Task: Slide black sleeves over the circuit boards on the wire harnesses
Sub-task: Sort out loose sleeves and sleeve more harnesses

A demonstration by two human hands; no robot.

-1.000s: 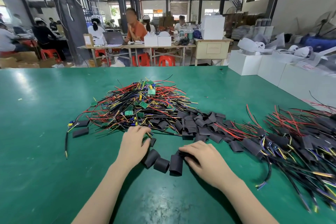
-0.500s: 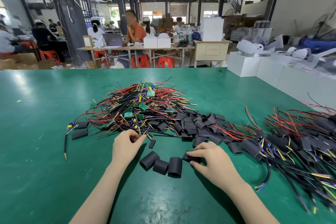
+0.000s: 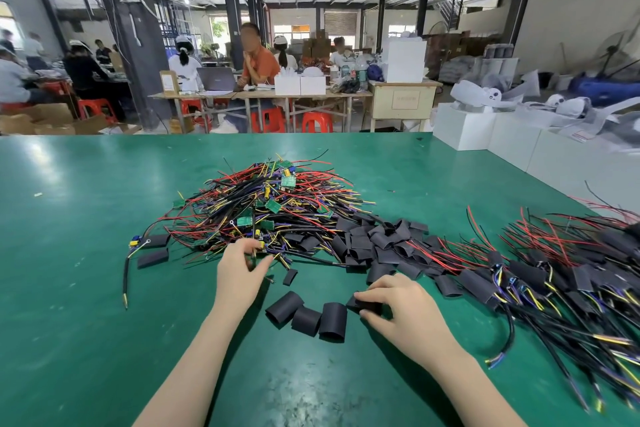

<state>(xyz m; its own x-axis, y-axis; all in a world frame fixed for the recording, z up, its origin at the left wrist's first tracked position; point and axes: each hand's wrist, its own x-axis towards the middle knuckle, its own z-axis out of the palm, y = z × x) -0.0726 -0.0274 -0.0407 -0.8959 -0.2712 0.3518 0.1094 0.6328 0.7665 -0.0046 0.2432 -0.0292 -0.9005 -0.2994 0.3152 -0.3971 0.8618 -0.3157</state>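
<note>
A heap of wire harnesses [image 3: 263, 208] with small green circuit boards lies mid-table. My left hand [image 3: 239, 270] is at its near edge and pinches a harness end between thumb and fingers. My right hand [image 3: 398, 312] pinches a black sleeve [image 3: 365, 304] against the table. Three open sleeves [image 3: 308, 317] stand in a row between my hands. A pile of loose black sleeves [image 3: 374, 239] lies behind my right hand.
Harnesses with sleeves on them [image 3: 554, 274] are spread at the right of the green table [image 3: 69, 288]. One harness with two flat sleeves [image 3: 149, 250] lies at the left. White boxes [image 3: 485, 128] stand at the far right; people sit at tables behind.
My left hand has moved forward to the heap's edge and taken hold of a harness end. My right hand has shifted right, away from the three standing sleeves, with one sleeve in its fingers.
</note>
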